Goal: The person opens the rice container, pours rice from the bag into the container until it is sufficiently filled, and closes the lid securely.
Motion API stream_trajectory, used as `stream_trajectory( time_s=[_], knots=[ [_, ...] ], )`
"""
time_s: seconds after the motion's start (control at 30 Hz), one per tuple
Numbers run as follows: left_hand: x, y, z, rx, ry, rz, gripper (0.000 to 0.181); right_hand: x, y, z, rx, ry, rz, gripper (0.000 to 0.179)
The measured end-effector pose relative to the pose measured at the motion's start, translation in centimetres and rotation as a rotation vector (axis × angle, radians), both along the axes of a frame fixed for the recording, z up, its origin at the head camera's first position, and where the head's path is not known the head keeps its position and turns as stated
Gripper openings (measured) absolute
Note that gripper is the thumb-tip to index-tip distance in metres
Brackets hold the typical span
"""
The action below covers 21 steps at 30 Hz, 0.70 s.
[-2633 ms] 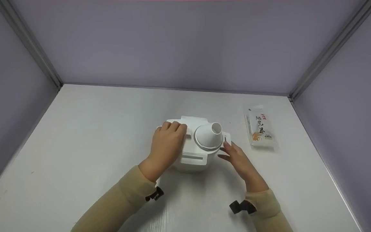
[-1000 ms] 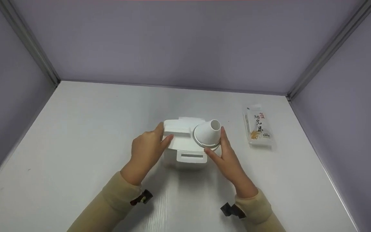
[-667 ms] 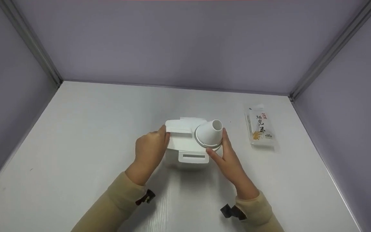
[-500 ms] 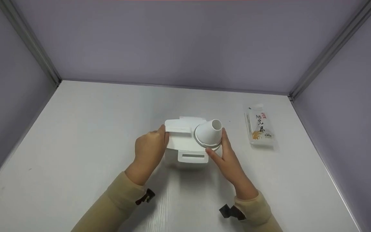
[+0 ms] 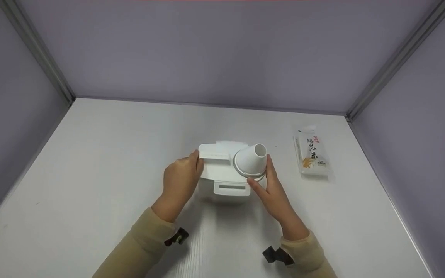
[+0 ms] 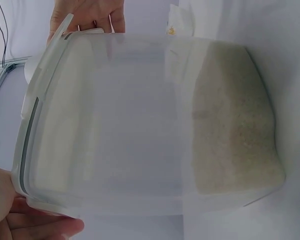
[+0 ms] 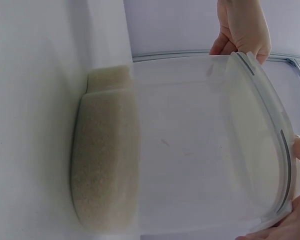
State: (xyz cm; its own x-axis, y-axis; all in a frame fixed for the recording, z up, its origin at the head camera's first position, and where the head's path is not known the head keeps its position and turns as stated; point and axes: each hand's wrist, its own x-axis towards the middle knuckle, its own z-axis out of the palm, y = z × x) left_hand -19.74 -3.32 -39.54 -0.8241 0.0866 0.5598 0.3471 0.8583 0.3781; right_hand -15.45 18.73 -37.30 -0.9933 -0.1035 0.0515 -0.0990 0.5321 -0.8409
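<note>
A clear plastic rice storage container with a white lid stands upright on the table, pale rice grains filling its lower part. On the lid are a raised handle and, to its right, a white cone-shaped spout. My left hand grips the lid's left end, its fingers curled at the edge; the left wrist view has them under the rim. At the other end my right hand holds the lid's corner beside the spout, thumb in front and fingers along the side.
Right of the container lies a clear packet with printed characters on the white table. Purple-grey walls close off the back and both sides. A front latch flap sticks out from the lid.
My left hand has gone from over the lid's handle to its left end. My right hand has closed in on the right end, where a protruding latch flap no longer shows.
</note>
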Motion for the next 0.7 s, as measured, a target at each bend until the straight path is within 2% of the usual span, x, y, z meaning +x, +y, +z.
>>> stream_trajectory(
  time_s=[0.2, 0.33, 0.5, 0.7],
  knots=[
    [-0.3, -0.1, -0.2, 0.058, -0.012, -0.008, 0.019, -1.2, 1.0, -2.9, 0.0, 0.026, -0.003, 0.083],
    [-0.4, -0.2, -0.3, 0.121, -0.057, -0.013, 0.019, -1.6, 1.3, -3.7, -0.064, 0.027, -0.006, 0.087],
    [-0.7, -0.4, -0.4, 0.21, -0.153, -0.023, 0.021, -2.0, 1.3, -4.1, -0.182, -0.047, -0.055, 0.098],
    [-1.1, -0.6, -0.6, 0.343, -0.309, -0.045, 0.028, -2.2, 1.5, -4.5, -0.211, -0.094, -0.112, 0.103]
  ],
)
